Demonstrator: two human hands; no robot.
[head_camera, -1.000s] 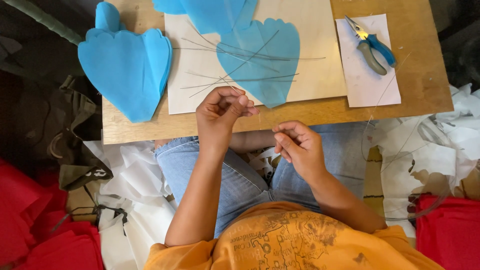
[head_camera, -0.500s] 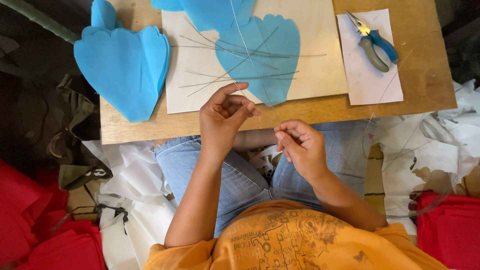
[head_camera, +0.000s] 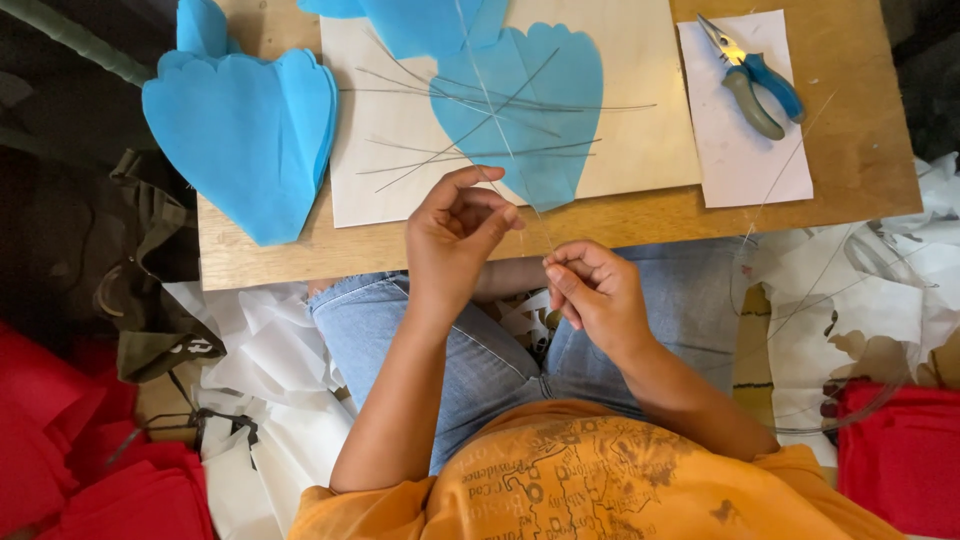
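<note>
Thin silver wire (head_camera: 520, 195) runs between both hands, a single fine strand pinched at its near end. The left hand (head_camera: 455, 235) has thumb and fingertips closed on it at the near edge of the wooden surface (head_camera: 300, 262), while the right hand (head_camera: 590, 290), just beside and nearer the lap, nips the strand's lowest part with curled fingers. From there the strand's long axis rises almost straight away from the person, leaning slightly left, crossing the blue scalloped paper petal (head_camera: 525, 110) on the cream sheet (head_camera: 640, 140). Loose cut wires (head_camera: 480, 150) lie criss-crossed over that petal, mostly left to right. To the right, well apart from the hands, blue-handled pliers (head_camera: 752, 75) rest on a white rectangular paper (head_camera: 745, 165), nose pointing up-left. A stack of blue petals (head_camera: 245, 135) lies at the left.
</note>
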